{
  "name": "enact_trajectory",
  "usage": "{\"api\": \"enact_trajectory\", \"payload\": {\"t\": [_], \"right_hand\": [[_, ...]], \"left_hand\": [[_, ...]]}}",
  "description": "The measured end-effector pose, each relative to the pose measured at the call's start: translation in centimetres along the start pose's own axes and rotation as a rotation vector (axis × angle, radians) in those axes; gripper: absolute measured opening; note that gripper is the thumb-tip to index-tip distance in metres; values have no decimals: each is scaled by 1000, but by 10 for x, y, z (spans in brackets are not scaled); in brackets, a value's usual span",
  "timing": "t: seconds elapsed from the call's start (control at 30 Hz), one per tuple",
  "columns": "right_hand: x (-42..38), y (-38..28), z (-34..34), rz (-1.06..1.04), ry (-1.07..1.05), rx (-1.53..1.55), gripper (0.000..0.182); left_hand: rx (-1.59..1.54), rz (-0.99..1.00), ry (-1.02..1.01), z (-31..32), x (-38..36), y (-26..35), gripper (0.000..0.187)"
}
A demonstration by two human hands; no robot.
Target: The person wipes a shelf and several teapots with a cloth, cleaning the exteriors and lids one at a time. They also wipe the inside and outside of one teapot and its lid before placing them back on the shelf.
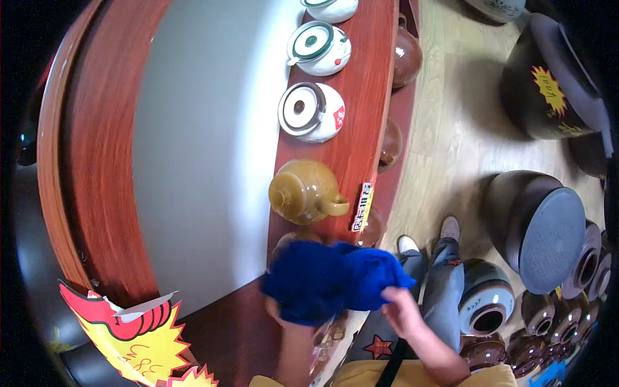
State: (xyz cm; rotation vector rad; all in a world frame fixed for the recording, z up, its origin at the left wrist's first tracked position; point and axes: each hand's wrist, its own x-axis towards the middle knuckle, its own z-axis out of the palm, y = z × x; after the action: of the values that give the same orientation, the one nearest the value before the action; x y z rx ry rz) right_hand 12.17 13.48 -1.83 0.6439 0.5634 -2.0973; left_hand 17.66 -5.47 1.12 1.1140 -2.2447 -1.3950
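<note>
While near cloth (309, 277), red shelf (358, 142); pale floor (445, 138)

Right hand (401, 314): holds the blue cloth (332, 277) at its edge. Left hand (275, 311): mostly covered by the cloth. Brown jug (304, 192): stands on the wooden shelf (361, 129), near the cloth. Lidded white jars (329, 111): aligned beyond the jug.

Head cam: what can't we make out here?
Head view, left hand: fingers mostly hidden by the bunched blue cloth.
Head view, brownish glazed pot: mostly hidden behind that cloth.
Head view, white ceramic jar with green trim: cut off by the top edge.
</note>
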Motion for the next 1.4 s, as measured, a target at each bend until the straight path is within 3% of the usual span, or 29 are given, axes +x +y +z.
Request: {"api": "enact_trajectory", "payload": {"t": [0.03, 0.07, 0.1, 0.13, 0.17, 0.2, 0.23, 0.3, 0.37, 0.43, 0.5, 0.57, 0.6, 0.63, 0.7, 0.73, 0.8, 0.83, 0.9, 0.93, 1.07, 1.13, 1.27, 1.4], "right_hand": [[2, -10, -7, 50, -50, 248, 54], [2, -18, -2, -3, 50, 159, 56], [2, -25, -7, 66, 76, 202, 54], [7, -27, -19, 110, -20, 309, 54], [14, -28, -33, 154, -118, 415, 53], [22, -34, -41, 140, -81, 356, 51], [27, -42, -48, 223, -22, 352, 43], [39, -53, -58, 134, 74, -95, 36], [47, -58, -57, -41, 103, -180, 34], [56, -63, -65, -87, 166, -229, 32], [62, -74, -65, -64, 197, -176, 31], [68, -89, -67, 137, 218, -17, 39], [87, -75, -89, -97, 458, -531, 56], [86, -81, -82, -99, 457, -533, 56], [81, -96, -62, -15, 627, -1734, 68], [84, -96, -64, -106, 603, -1844, 63], [90, -103, -58, -158, 631, -1867, 63], [92, -107, -53, -199, 646, -1892, 64], [93, -112, -36, -313, 619, -1930, 65], [96, -115, -25, -341, 496, -1967, 67], [105, -101, 17, -491, 88, -2221, 72], [113, -92, 39, -492, 54, -2212, 58], [134, -77, 56, -591, 5, -2194, 28], [140, -69, 61, -681, 32, -2232, 22]], "left_hand": [[-329, -163, -67, 8, -22, -2, 48], [-657, -331, -132, 15, -36, 3, 55], [-166, 79, -522, 34, -27, 36, 58], [65, 309, -789, 52, -23, 59, 56], [339, 530, -896, 69, -31, 72, 54], [521, 603, -945, 84, -42, 82, 58], [637, 674, -934, 91, -49, 79, 58], [503, 550, -921, 98, -49, 72, 55], [493, 565, -942, 93, -45, 68, 50], [483, 582, -960, 82, -37, 65, 45], [574, 696, -845, 66, -22, 63, 32], [585, 678, -458, 47, 5, 41, 20], [602, 636, -292, 35, 22, 40, 24], [617, 594, -127, 24, 41, 41, 28], [558, 432, 18, 11, 71, 37, 57], [557, 434, 15, 8, 82, 41, 57], [790, 498, -27, 10, 107, 49, 87], [786, 501, -28, 13, 117, 51, 87], [400, 62, -95, 19, 135, 53, 103], [170, -9, -110, 19, 146, 46, 108], [83, 94, -290, 27, 170, 35, 108], [525, 428, -327, 31, 177, 31, 104], [462, 380, -312, 39, 183, 25, 101], [242, 364, -297, 41, 185, 9, 98]]}}
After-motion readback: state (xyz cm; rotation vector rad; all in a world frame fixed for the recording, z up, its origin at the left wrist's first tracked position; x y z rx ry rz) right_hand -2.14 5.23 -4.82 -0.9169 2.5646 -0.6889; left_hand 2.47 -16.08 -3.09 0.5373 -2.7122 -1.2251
